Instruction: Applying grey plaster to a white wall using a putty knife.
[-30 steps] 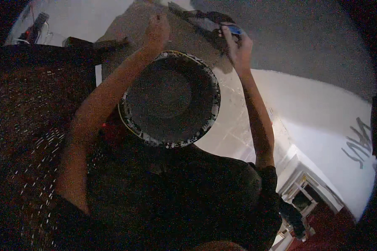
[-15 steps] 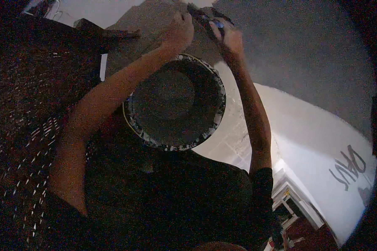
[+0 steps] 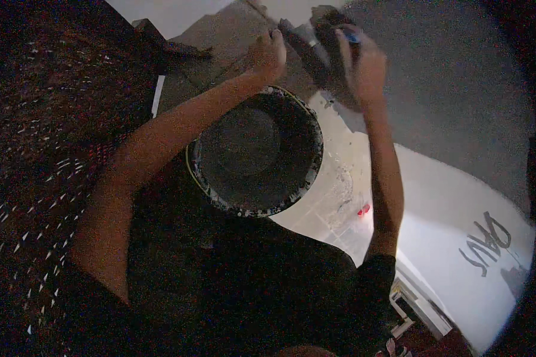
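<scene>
Grey wall fills the upper right, dim and blurred. Below the arms a round dark bucket with a paint-spattered rim, held close against the person's dark shirt. Left hand raised above the bucket rim, fingers curled closed, on what I cannot tell. Right hand beside it, fingers gripping a dark tool with a blue bit, against the wall.

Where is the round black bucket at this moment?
In the head view the round black bucket sits at the centre, below the left hand and right hand, between the two forearms.
</scene>
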Available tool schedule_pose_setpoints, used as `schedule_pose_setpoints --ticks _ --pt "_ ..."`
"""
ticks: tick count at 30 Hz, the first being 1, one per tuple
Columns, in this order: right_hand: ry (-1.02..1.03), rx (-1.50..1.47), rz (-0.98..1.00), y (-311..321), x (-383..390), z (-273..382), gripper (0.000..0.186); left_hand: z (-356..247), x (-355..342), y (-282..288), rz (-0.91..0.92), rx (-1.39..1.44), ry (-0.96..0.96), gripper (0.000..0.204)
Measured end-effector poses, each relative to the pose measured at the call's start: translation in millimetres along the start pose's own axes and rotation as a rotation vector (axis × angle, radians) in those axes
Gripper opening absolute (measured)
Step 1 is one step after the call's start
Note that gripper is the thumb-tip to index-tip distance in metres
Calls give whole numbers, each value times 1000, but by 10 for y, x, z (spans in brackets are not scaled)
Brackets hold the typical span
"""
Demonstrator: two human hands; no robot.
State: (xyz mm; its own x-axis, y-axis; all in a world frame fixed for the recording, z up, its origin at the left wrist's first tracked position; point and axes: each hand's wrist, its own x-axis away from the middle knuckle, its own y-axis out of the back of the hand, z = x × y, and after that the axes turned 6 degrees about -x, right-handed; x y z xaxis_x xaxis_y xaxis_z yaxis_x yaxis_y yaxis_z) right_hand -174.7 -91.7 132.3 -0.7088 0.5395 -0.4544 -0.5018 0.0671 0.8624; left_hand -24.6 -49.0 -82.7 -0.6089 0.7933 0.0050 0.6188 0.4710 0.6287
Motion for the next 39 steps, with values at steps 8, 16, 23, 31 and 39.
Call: schedule_pose_setpoints --ticks 8,16,23,31,39 --pt "-122 -100 66 503 -88 155 29 -100 -75 254 115 -1196 -749 23" --pt "-262 -165 130 -494 364 -131 37 516 -348 -143 34 -1137 -944 19" --pt "-328 -105 224 -696 340 -157 39 915 -495 -782 -144 -1171 -932 23" --pt "-244 -125 284 -918 414 -392 39 738 -403 -533 191 -1075 -763 27" --pt "-382 175 427 -1023 633 -702 39 360 -198 -233 -54 -758 -707 33"
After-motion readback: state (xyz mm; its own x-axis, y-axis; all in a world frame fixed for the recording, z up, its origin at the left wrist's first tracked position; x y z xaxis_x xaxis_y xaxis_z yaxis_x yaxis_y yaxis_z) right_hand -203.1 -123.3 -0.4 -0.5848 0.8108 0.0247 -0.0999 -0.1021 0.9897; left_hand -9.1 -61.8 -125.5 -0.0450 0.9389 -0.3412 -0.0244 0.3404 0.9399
